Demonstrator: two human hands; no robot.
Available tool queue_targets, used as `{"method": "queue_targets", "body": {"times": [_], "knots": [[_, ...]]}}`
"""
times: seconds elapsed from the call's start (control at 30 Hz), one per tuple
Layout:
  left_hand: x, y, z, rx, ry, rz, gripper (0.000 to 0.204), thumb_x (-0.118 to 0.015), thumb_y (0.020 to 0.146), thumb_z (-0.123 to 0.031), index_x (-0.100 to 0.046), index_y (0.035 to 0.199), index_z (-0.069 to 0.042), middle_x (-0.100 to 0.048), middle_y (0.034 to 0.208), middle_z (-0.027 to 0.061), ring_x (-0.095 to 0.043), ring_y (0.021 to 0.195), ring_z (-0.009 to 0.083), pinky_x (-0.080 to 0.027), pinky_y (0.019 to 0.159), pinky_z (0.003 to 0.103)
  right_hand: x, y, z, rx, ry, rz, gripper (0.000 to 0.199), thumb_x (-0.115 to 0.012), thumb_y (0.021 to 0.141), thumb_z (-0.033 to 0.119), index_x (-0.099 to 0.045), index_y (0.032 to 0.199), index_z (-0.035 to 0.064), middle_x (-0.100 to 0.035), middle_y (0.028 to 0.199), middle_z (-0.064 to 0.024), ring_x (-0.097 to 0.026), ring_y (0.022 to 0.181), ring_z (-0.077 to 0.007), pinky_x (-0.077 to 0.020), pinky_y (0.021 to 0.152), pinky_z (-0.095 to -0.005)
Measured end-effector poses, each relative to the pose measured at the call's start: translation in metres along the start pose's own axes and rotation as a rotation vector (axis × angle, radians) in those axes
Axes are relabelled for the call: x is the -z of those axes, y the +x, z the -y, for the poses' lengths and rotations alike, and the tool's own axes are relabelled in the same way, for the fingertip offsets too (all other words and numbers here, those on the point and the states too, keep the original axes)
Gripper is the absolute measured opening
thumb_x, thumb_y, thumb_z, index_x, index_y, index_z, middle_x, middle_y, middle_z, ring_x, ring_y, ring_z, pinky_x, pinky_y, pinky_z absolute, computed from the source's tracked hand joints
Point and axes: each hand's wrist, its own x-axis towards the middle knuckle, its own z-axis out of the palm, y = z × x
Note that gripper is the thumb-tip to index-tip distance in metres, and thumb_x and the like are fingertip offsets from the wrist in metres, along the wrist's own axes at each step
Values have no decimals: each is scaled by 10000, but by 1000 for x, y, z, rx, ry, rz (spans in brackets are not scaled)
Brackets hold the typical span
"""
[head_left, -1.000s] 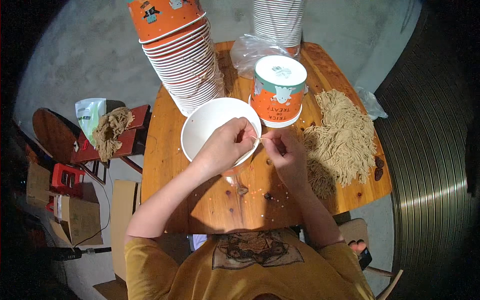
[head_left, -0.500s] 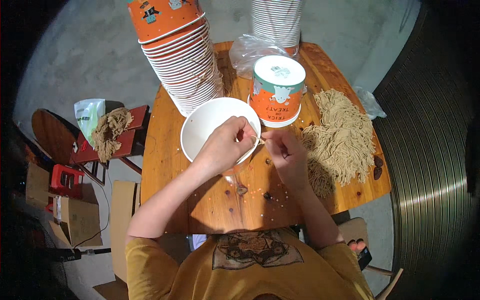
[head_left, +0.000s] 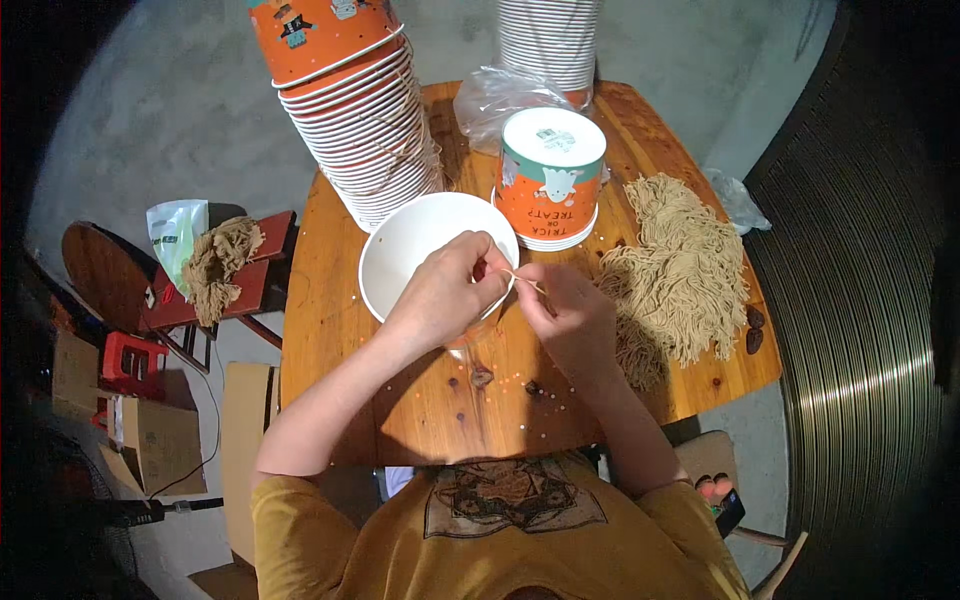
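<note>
A paper bucket (head_left: 395, 255) with a white inside rests on the table, its opening tilted toward me. Over its right rim, the closed fingers of my left hand (head_left: 450, 285) pinch one end of a short tan string (head_left: 525, 279). Just to the right, my right hand (head_left: 568, 315) grips the same string between thumb and fingers. The string spans the small gap between both hands. My left fingers hide part of the rim, so I cannot tell whether the string passes through it.
Behind the bucket leans a tall stack of orange buckets (head_left: 355, 130). A short upturned stack (head_left: 548, 185) stands to its right, beside a clear plastic bag (head_left: 505, 100). A heap of tan strings (head_left: 685, 280) lies at the right. White specks dot the wooden table (head_left: 430, 420).
My right hand has turned slightly and shifted a little left, close to my left fingers. More of the string shows between the hands. My left hand and the bucket have hardly moved.
</note>
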Motion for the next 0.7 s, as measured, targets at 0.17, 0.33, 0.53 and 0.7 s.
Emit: {"method": "queue_targets", "body": {"times": [0.17, 0.33, 0.53, 0.7], "knots": [[0, 0, -2, -16, 33, -47, 124, -614, 856, -133, -556, 841, -23, -556, 730, 21, -498, 663, 86, -430, 611, 258, 2, -1, 2, -88, 11, 26, 110, -649, 758, 66, -605, 858, 77, -609, 746, -84, -612, 622, -239, -488, 555, -332], [4, -3, -6, 13, 34, -46, 145, -575, 830, -130, -553, 808, 12, -591, 804, 140, -576, 710, 257, -452, 659, 362, 0, -7, -4, -75, -36, 43, 119, -649, 737, 87, -581, 834, 94, -609, 759, -83, -627, 661, -276, -503, 567, -363], [6, -3, -6, 49, -2, -43, 160, -575, 836, -141, -548, 806, 13, -594, 807, 139, -563, 696, 257, -447, 654, 364, -1, -10, -2, -99, 55, -5, 141, -644, 749, 77, -563, 865, 78, -620, 774, -101, -636, 677, -281, -513, 589, -364], [6, -3, -4, 28, 21, -43, 113, -604, 856, -127, -567, 846, -20, -572, 747, 8, -494, 669, 80, -428, 627, 255, 1, -11, -2, -141, 21, 47, 114, -623, 773, 69, -553, 863, 82, -606, 730, -109, -631, 652, -290, -501, 553, -373]]}}
